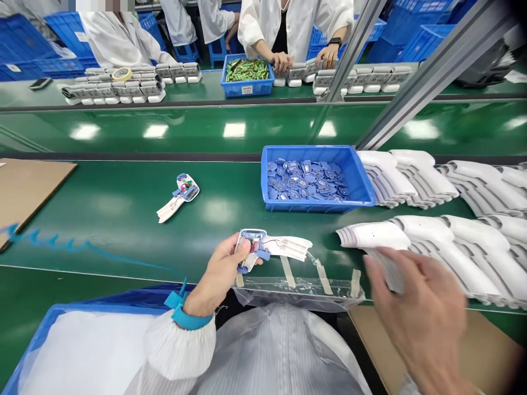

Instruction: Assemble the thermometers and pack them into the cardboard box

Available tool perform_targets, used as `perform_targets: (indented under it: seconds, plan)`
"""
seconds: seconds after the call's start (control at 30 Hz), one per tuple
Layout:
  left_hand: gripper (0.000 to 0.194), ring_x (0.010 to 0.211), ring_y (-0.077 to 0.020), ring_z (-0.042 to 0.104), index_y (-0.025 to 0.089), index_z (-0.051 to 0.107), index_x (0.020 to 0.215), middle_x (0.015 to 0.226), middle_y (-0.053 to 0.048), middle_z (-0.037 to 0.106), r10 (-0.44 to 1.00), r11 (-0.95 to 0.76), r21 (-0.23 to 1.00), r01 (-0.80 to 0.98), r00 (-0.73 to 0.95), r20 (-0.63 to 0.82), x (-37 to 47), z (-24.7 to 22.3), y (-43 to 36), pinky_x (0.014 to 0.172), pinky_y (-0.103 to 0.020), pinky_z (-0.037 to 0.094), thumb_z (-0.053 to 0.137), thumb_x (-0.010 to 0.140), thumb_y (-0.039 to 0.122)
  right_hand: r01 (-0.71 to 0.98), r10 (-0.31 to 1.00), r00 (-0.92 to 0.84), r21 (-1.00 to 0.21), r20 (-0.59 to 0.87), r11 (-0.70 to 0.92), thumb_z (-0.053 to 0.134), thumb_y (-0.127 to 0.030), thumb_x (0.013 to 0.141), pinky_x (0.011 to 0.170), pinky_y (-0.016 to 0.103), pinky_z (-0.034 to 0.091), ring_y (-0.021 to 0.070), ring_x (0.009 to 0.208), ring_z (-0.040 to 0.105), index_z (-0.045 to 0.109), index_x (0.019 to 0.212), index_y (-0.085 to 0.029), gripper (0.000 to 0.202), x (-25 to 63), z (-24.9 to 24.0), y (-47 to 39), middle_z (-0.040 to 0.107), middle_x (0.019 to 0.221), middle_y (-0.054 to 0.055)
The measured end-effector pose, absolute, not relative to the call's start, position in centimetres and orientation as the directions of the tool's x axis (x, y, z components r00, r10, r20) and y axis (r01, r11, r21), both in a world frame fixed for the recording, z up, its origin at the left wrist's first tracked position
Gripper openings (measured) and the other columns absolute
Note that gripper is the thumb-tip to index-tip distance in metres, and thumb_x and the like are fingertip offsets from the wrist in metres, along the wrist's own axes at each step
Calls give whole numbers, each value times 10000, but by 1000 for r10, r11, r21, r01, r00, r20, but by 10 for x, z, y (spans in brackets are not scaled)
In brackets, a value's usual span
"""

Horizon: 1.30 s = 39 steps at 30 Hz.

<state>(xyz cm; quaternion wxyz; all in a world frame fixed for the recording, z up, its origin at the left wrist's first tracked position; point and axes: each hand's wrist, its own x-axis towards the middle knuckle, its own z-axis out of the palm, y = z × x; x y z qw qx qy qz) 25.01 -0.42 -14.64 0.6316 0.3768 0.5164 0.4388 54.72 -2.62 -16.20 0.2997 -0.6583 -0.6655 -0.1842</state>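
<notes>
My left hand [224, 269] grips a white handheld device half-shell [284, 245] around its head, thumb on top. Wires, a circuit board and blue parts show inside it, and its handle points right. My right hand [420, 302], blurred by motion, is at the near edge of the stacked white shells [448, 241]. Between its thumb and fingers is a blurred white plastic shell [389, 269]. Another half-shell with electronics [180, 197] lies by itself on the green table, left of centre.
A blue bin [317, 206] of small blue plastic parts stands behind my hands. Tape strips [324, 277] hold a clear bag at the table edge. Cardboard [33, 186] lies left; a lined blue crate [53, 315] sits below. A metal post [411, 82] slants at right; co-workers sit opposite.
</notes>
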Motion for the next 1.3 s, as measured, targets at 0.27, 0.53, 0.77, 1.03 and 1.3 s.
perform_targets:
  seconds: [0.27,0.53,0.77,1.03,1.3]
  plan:
    - [473,816,-129,583,169,632,1214,1013,-56,682,953,260,962,-79,181,-242,264,-145,-6,726,-240,448,765,831,413,990,896,134,-11,422,-143,451,-578,970,644,440,325,435,973,583,665,1166,-169,501,585,-154,-18,688,1081,223]
    - [469,817,-136,574,178,616,1236,990,-51,665,924,311,947,-86,259,-280,263,-145,-4,762,-262,437,728,865,442,997,771,-38,-32,635,75,498,-547,973,789,481,417,399,1076,620,652,1208,-218,433,562,-136,-36,701,1176,169]
    - [730,1095,-257,582,177,565,1331,1200,-116,638,908,207,975,-85,388,-159,262,-143,-5,888,-312,470,715,795,649,882,730,-379,-16,569,470,584,-273,981,1003,476,334,280,1128,631,612,1273,-289,294,493,-128,-32,712,1238,48]
    - [463,917,-201,596,140,631,1167,1059,-77,673,963,67,990,121,251,-96,264,-154,-9,791,-287,476,715,861,477,758,845,-484,-374,225,534,703,-371,901,843,423,478,281,966,668,608,1280,-166,441,462,-128,-3,726,1115,118]
    - [436,978,-216,622,196,642,1208,1107,-66,680,957,-73,975,209,290,9,260,-155,-12,865,-311,493,726,857,440,605,922,-384,-767,-47,213,688,-388,850,590,276,350,145,704,534,638,890,-219,180,471,-120,3,657,822,-6]
